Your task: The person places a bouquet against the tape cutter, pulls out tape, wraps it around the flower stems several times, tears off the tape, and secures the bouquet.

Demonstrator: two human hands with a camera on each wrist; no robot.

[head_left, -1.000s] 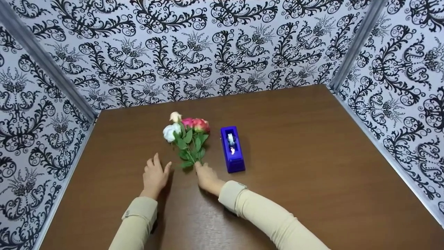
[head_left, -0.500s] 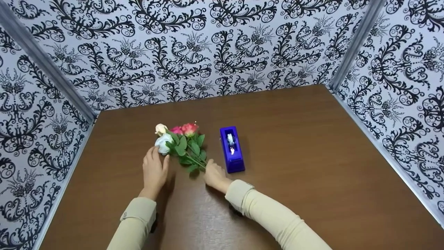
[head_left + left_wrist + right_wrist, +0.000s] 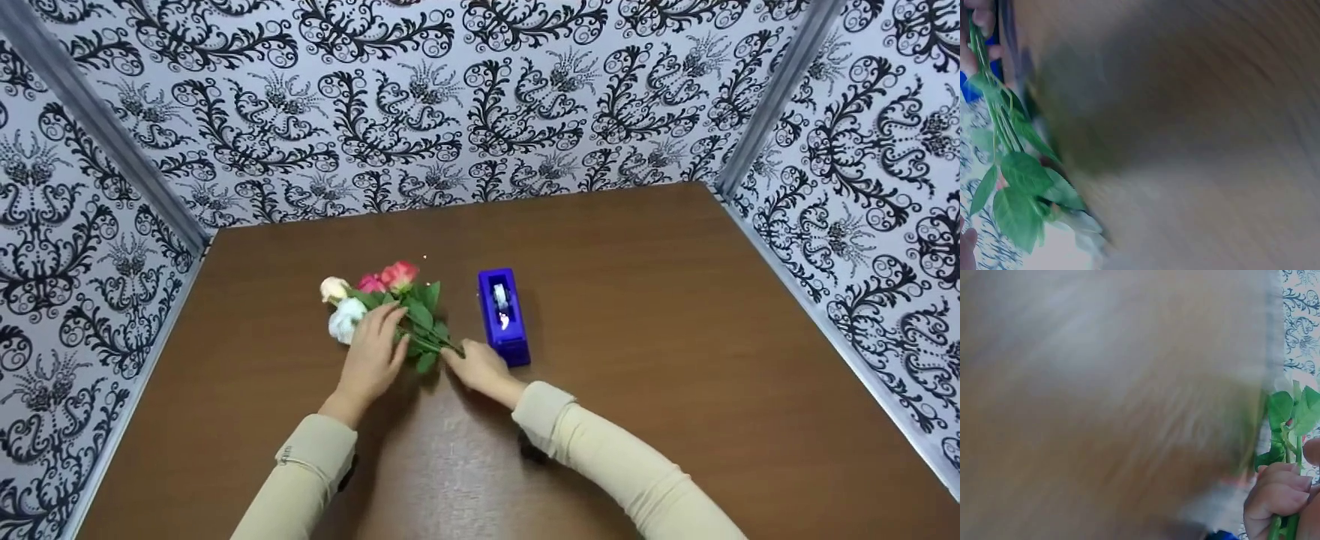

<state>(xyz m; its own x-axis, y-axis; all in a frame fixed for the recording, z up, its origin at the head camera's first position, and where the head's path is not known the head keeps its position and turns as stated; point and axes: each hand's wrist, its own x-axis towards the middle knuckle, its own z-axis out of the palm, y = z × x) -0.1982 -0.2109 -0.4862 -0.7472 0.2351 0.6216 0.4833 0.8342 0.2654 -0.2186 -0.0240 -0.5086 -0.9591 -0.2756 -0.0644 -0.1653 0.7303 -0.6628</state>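
A small bunch of flowers (image 3: 421, 313) with green leaves lies slanted over the table, its heads to the left. White (image 3: 345, 322), cream (image 3: 334, 289), pink (image 3: 370, 283) and coral-red (image 3: 400, 276) blooms show. My right hand (image 3: 478, 365) grips the stems at their lower end; in the right wrist view its fingers (image 3: 1275, 495) curl around the green stems. Over the leaves near the white bloom is my left hand (image 3: 373, 356), fingers loosely spread. In the left wrist view, only its fingertips (image 3: 967, 247) show at the edge, beside the leaves (image 3: 1019, 219).
A blue tape dispenser (image 3: 504, 315) with a roll of clear tape stands right behind my right hand. The brown wooden table (image 3: 637, 300) is bounded at the back and sides by patterned black-and-white walls (image 3: 450, 112).
My right hand has moved right with the stems, swinging the flower heads left and toward me. The left hand has come forward and right, from the bare table to over the leaves.
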